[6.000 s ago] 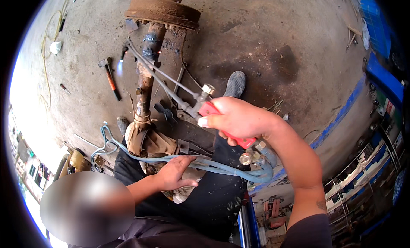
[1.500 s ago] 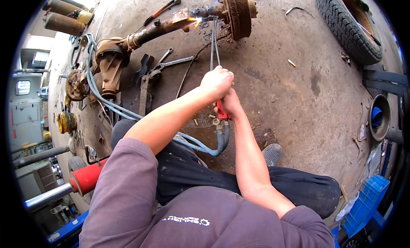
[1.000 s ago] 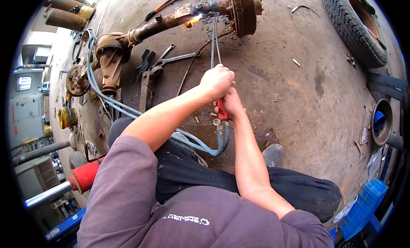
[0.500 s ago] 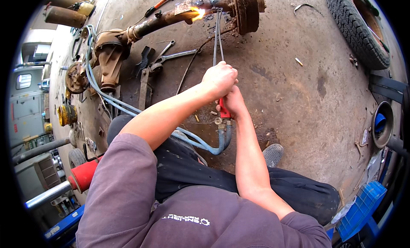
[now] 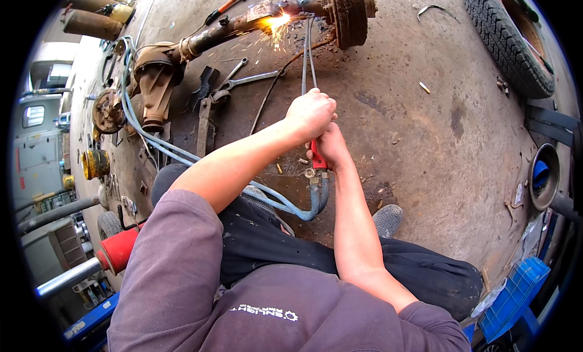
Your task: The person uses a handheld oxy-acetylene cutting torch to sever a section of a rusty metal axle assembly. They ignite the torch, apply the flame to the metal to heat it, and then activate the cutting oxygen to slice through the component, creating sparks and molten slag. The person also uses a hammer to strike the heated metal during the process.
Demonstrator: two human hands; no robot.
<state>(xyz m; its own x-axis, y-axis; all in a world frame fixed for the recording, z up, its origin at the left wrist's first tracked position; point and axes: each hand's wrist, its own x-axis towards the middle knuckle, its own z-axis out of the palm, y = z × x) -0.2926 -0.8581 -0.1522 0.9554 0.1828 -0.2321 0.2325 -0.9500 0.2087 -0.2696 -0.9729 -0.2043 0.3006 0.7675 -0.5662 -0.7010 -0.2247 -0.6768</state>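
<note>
Both hands are closed around a gas cutting torch [image 5: 319, 158] with a red handle and two long grey tubes. My left hand [image 5: 311, 113] grips its front part, just where the tubes come out. Close behind it, my right hand [image 5: 331, 147] wraps round the red handle; some fingers are hidden. Blue hoses [image 5: 285, 203] run from the torch's rear end off to the left. The far ends of the tubes reach a rusty axle [image 5: 228, 31] beside its brake drum [image 5: 348, 18]. Bright flame and sparks [image 5: 277, 25] burst from the axle tube.
Below the axle lie a wrench [image 5: 252, 79] and metal scraps. A red-handled tool [image 5: 229, 7] rests beyond it. A tyre [image 5: 509, 42] stands at the far right, above a round metal pan [image 5: 542, 177] and a blue crate [image 5: 515, 297]. My shoe [image 5: 387, 220] is near the torch.
The flame at the axle now throws orange sparks downward and to the left, where before only a plain flame showed. My hands and the torch have barely moved.
</note>
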